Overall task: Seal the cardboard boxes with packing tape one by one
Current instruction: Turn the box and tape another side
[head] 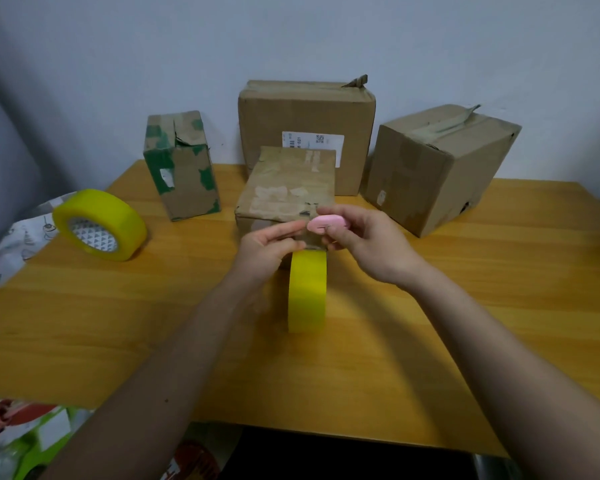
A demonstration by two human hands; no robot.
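We're pinching the tape strip w/ left hand (267, 247) fingers at the small box (288, 188), right hand (364, 244) fingers gripping a pink cutter (328, 224), roll (307, 292) standing on the table (153, 323).

My left hand (269, 249) hides the near face of the small box (288, 188); the label print on the big box (305, 133) behind is unreadable.

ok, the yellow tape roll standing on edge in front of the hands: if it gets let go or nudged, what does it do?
The tape roll stands on its narrow rim on the smooth table, so it would probably roll or topple flat. It looks rigid, and likely fairly dense.
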